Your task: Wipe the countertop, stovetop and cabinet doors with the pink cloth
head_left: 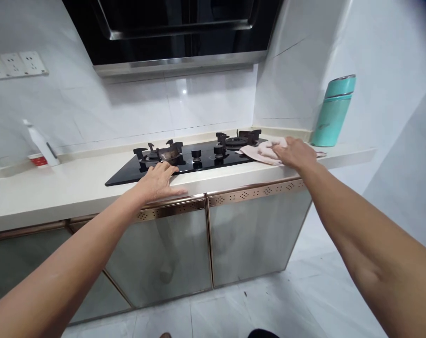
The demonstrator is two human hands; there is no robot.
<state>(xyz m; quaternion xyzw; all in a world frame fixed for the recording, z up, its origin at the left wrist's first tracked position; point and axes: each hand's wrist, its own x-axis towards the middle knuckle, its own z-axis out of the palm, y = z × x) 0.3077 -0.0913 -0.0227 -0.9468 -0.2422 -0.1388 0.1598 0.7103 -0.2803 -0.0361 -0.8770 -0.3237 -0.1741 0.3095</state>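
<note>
My left hand (pixel 160 181) rests on the counter's front edge with its fingers spread, just in front of the left burner (pixel 160 152). Out to the right, my right hand (pixel 295 152) grips a pale pink cloth (pixel 262 152) bunched under its fingers. The cloth lies across the right end of the black gas stove (pixel 206 162) and onto the counter beside it. Two black knobs (pixel 196 154) stand at the stove's front, between the burners. The right burner (pixel 237 141) is left of the cloth.
A teal canister (pixel 334 111) stands at the counter's right end by the wall. On the left are a white bottle (pixel 40 143) and a red and white cup (pixel 38 160). The black range hood (pixel 178 35) hangs above the stove. Cabinet doors (pixel 258 234) front the counter (pixel 68 180).
</note>
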